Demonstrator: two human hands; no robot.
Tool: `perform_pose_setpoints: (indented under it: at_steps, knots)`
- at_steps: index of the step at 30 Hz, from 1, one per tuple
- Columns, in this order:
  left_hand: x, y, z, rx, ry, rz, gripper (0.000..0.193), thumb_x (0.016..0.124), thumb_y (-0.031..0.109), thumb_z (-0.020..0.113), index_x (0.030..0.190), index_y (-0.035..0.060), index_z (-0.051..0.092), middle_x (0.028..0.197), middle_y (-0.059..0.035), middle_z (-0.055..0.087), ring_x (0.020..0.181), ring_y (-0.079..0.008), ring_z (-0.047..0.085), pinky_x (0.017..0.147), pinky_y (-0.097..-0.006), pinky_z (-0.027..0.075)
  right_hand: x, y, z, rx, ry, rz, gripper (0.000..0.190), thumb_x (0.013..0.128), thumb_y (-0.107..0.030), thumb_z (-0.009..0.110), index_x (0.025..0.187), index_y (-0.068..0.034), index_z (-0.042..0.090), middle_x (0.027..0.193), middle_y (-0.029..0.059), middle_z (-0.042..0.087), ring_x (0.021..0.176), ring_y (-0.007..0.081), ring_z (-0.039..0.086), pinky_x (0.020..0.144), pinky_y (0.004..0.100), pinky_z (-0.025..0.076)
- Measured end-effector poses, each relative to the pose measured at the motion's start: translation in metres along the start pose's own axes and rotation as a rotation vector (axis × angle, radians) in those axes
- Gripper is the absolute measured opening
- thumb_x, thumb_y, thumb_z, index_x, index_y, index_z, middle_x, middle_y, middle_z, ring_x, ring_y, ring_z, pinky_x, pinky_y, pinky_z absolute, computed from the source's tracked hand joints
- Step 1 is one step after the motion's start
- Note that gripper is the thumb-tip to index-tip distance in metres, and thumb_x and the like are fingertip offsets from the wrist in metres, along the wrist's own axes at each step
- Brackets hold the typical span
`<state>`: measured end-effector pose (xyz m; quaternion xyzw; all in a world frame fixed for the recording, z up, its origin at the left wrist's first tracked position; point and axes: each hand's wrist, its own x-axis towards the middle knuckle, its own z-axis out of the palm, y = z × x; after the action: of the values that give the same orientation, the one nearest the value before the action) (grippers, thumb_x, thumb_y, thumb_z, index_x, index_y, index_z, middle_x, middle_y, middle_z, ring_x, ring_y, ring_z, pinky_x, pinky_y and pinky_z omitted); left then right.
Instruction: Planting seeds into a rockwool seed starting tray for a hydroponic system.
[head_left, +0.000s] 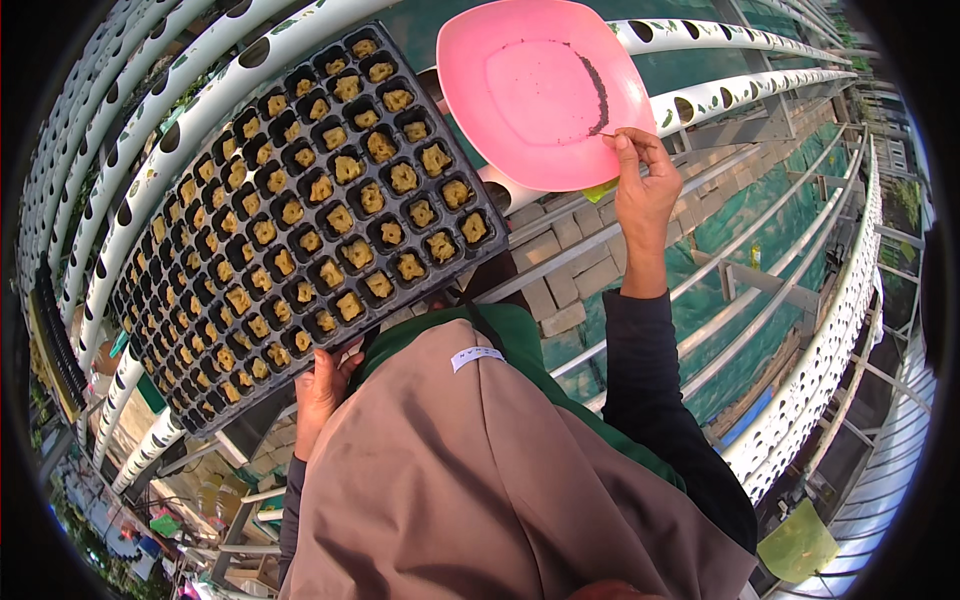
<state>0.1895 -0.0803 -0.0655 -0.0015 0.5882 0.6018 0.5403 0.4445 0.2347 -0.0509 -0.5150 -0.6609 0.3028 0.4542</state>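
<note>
A black plastic seedling tray (296, 346) spans the left half of the view, its cells holding brownish-yellow plugs of growing medium with small hollows. My left hand (319, 390) grips its near edge, thumb on the side and the other fingers partly hidden. At the upper right, a pink plastic plate (525, 97) carries a curved line of tiny dark seeds (598, 94) and some scattered specks. Between the thumb and fingers of my right hand (646, 169) is a thin stick (602, 135). Its tip meets the lower end of the seed line.
White hydroponic pipes (187, 120) with round holes run beneath and beyond the tray; others (742, 81) lie behind the plate. Metal rails (757, 259) cross at the right above green sheeting (795, 202). Paving blocks (562, 285) show below. A yellow sheet (799, 541) hangs lower right.
</note>
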Motion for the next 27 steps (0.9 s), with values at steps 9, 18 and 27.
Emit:
perform_pose_setpoints:
  at_steps: [9,18,27]
  knots:
    - [0.001,0.001,-0.001,0.004,0.0,0.0,0.072,0.075,0.044,0.066,0.129,0.0116,0.032,0.123,-0.0086,0.045,0.108,-0.0304,0.049,0.082,-0.0397,0.044,0.001,0.0,0.001,-0.033,-0.028,0.026,0.015,0.085,-0.011,0.057,0.087,0.003,0.061,0.075,0.008,0.066,0.071,0.0108,0.059,0.067,0.0232,0.045]
    - [0.0,0.002,0.002,0.012,-0.007,-0.009,0.072,0.076,0.045,0.065,0.129,0.0096,0.032,0.122,-0.0093,0.045,0.109,-0.0299,0.049,0.083,-0.0402,0.043,0.002,-0.014,-0.006,0.259,0.029,0.171,0.013,0.085,-0.009,0.057,0.087,0.004,0.058,0.077,0.0122,0.065,0.073,0.0135,0.061,0.071,0.0235,0.046]
    - [-0.003,0.006,0.007,-0.001,-0.003,-0.008,0.068,0.077,0.044,0.064,0.126,0.007,0.036,0.121,-0.0094,0.047,0.108,-0.0269,0.049,0.085,-0.0411,0.042,-0.001,-0.044,-0.02,0.497,0.053,0.255,0.014,0.083,-0.008,0.059,0.088,0.005,0.057,0.079,0.0159,0.064,0.072,0.0186,0.062,0.073,0.0276,0.047]
